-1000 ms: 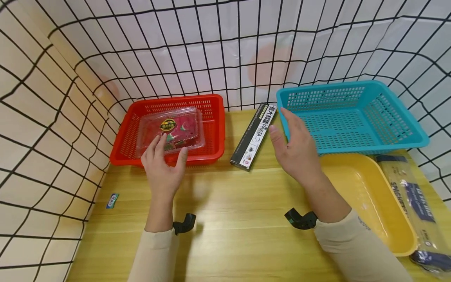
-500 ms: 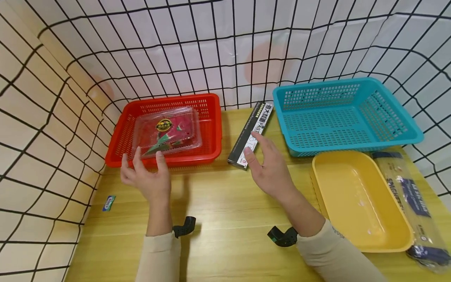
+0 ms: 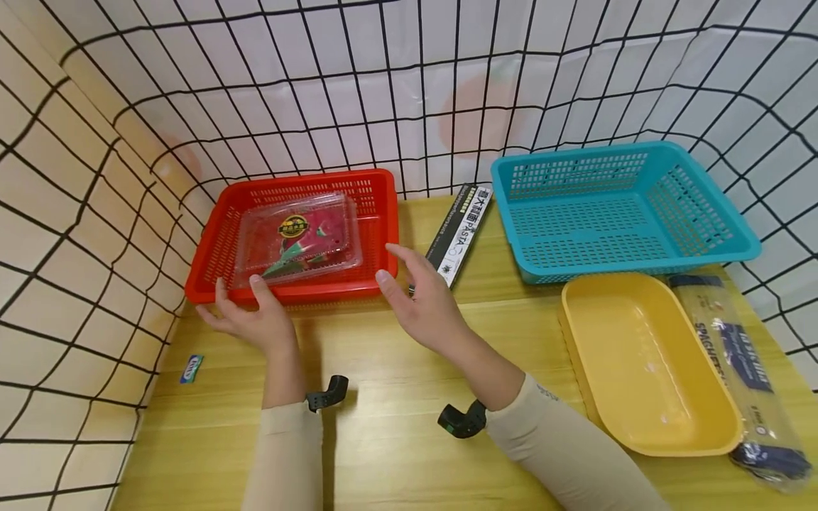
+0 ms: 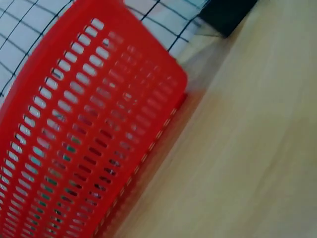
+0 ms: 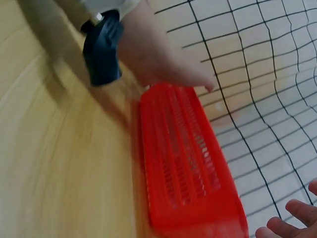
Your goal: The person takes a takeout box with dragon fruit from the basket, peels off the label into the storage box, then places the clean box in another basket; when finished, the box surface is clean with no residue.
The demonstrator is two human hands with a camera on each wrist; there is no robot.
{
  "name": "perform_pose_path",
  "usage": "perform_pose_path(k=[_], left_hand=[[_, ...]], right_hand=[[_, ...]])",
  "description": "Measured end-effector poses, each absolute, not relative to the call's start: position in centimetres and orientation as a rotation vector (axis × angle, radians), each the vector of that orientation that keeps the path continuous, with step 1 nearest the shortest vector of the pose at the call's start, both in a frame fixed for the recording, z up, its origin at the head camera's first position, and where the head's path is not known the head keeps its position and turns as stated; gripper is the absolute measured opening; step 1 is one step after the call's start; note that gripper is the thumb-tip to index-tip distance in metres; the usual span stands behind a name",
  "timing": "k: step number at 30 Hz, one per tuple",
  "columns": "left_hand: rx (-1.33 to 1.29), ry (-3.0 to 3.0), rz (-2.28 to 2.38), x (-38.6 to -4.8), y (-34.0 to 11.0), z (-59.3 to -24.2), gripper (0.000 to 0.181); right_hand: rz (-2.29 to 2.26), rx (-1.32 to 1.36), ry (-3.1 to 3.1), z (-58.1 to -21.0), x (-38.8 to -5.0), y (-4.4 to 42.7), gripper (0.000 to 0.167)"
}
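Wooden table (image 3: 396, 447): PASTA box (image 3: 459, 234), SPAGHETTI bag (image 3: 744, 369); left grip (image 3: 260, 319), right grip (image 3: 427, 306) spread beside red basket (image 3: 326, 289).

Black mesh (image 3: 422, 66), white backdrop (image 3: 407, 89), wooden tabletop (image 3: 396, 397)

Bright light fills the head view, leaving pale glare on the table (image 3: 390, 454), small glints in the tray (image 3: 633, 362) and soft shadow beside the left sleeve (image 3: 287, 454). Grid wires bow towards its edges. Both wrist views look softer, the basket (image 4: 89, 129) blurred.
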State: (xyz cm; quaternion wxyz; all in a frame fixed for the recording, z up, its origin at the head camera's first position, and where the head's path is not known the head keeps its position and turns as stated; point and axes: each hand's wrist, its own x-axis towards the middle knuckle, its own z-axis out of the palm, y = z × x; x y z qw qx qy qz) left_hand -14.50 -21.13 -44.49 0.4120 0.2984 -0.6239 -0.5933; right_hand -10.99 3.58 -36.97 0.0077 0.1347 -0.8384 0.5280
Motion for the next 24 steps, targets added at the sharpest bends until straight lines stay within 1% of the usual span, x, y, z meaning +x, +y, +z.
perform_pose_path(k=[7,13,17,24], left_hand=[[0.778,-1.499,-1.555,-15.4,-23.3,-44.3,0.058],[0.813,-1.533,-1.597,-15.7,-24.1,-44.5,0.056],[0.768,-1.536,-1.577,-15.7,-23.9,-44.9,0.054],[0.647,-1.497,-1.525,-16.0,-23.7,-45.8,0.051]], right_hand=[[1.851,0.487,-2.501,-36.0,-13.4,0.2,0.057],[2.001,0.446,-2.412,-36.1,-15.6,-2.0,0.057],[2.073,0.373,-2.376,-36.3,-17.0,-3.0,0.057],[2.051,0.305,-2.414,-36.7,-19.3,-4.6,0.065]])
